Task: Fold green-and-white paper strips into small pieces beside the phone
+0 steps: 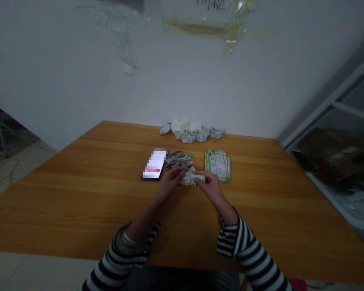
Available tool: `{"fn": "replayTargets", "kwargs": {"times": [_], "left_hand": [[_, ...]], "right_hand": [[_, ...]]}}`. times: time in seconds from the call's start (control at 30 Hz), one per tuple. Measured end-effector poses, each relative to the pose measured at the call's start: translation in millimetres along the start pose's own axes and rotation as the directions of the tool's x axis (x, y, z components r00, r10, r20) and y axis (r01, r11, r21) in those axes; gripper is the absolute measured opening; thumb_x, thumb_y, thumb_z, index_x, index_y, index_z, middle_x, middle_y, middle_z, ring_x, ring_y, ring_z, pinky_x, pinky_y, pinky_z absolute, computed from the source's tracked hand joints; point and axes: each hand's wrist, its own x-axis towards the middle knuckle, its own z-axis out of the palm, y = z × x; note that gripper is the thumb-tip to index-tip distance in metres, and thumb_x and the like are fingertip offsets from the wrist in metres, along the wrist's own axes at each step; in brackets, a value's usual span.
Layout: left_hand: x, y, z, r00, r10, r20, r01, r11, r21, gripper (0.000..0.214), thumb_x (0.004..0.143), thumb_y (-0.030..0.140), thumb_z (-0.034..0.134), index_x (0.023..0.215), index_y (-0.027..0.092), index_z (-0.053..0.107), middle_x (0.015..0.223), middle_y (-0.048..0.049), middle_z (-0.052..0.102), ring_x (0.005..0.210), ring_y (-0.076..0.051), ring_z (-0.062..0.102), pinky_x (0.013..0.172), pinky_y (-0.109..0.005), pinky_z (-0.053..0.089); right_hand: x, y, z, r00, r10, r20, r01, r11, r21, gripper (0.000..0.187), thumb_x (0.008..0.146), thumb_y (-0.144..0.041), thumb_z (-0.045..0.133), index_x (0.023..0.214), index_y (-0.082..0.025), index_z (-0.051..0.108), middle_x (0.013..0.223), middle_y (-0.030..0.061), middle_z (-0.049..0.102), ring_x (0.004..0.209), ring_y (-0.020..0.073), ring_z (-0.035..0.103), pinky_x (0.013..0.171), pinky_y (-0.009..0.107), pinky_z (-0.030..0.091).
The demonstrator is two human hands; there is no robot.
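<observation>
1. A white wall [54,85] rises behind a wooden table [79,202], with a clear plastic bag [206,20] hanging across the top of the view and a pale window frame [333,109] off to the right.
2. The work in hand looks like folding: a small folded paper piece [189,180], printed in green and white, sits between the two hands, just above the tabletop or touching it; the view does not settle which.
3. The left hand [172,182], in a striped sleeve [118,258], is nearly closed, its fingers pinching the paper's left end.
4. The right hand [208,186], in its own striped sleeve [245,242], is also nearly closed and pinches the right end. The exact finger placement is too small to make out.
5. Just beyond the hands lie small folded pieces with dark print [178,159]. A blurred phone [153,165] lies to their left, and a stack of flat green-printed cards [218,165] lies to their right.
6. Farther back, near the wall, sits a loose row of folded white-and-green pieces [191,132].
7. With both ends pinched, the next move calls for firm, even pressure along the fold, and the paper needs to stay clear of the phone beside it.
</observation>
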Motion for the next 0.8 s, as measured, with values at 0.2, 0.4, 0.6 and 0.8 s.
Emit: {"fn": "replayTargets", "kwargs": {"times": [0.2,0.4,0.6,0.8], "left_hand": [[-0.4,5.0,0.5,0.986,0.152,0.064,-0.160,0.976,0.148,0.032,0.085,0.044,0.060,0.097,0.016,0.068,0.080,-0.0030,0.069,0.070,-0.015,0.061,0.063,-0.024,0.047],[-2.3,11.5,5.0,0.989,0.132,0.065,-0.142,0.968,0.205,0.032,0.076,0.040,0.072,0.096,0.015,0.076,0.094,-0.0076,0.076,0.087,-0.023,0.067,0.079,-0.031,0.051],[1.4,1.0,1.3,0.996,0.083,-0.045,-0.075,0.983,0.166,0.048,0.065,0.037,0.081,0.107,0.014,0.074,0.103,-0.0114,0.076,0.092,-0.026,0.069,0.085,-0.037,0.053],[2.6,-3.0,0.4,0.993,0.017,-0.116,-0.004,0.994,0.106,0.048,0.058,0.035,0.086,0.100,0.014,0.077,0.096,-0.0106,0.077,0.086,-0.026,0.070,0.083,-0.039,0.056]], "right_hand": [[-1.0,-4.1,-1.8,0.995,0.030,-0.096,-0.024,0.998,0.066,0.031,0.078,-0.039,0.067,0.102,-0.022,0.075,0.102,0.0053,0.076,0.087,0.0226,0.069,0.071,0.032,0.056],[1.1,-3.3,-4.7,0.996,0.060,-0.065,-0.054,0.994,0.091,0.028,0.073,-0.033,0.073,0.099,-0.023,0.077,0.101,0.0050,0.076,0.090,0.0231,0.070,0.078,0.034,0.055],[1.3,0.4,-10.3,0.996,0.093,-0.008,-0.093,0.996,0.000,0.039,0.068,-0.027,0.077,0.107,-0.021,0.075,0.080,0.0010,0.077,0.067,0.0192,0.069,0.063,0.030,0.055],[0.5,0.6,-8.9,0.995,0.063,-0.081,-0.066,0.997,-0.030,0.030,0.068,-0.023,0.075,0.097,-0.021,0.078,0.096,0.0059,0.077,0.076,0.0217,0.071,0.070,0.032,0.057]]}}
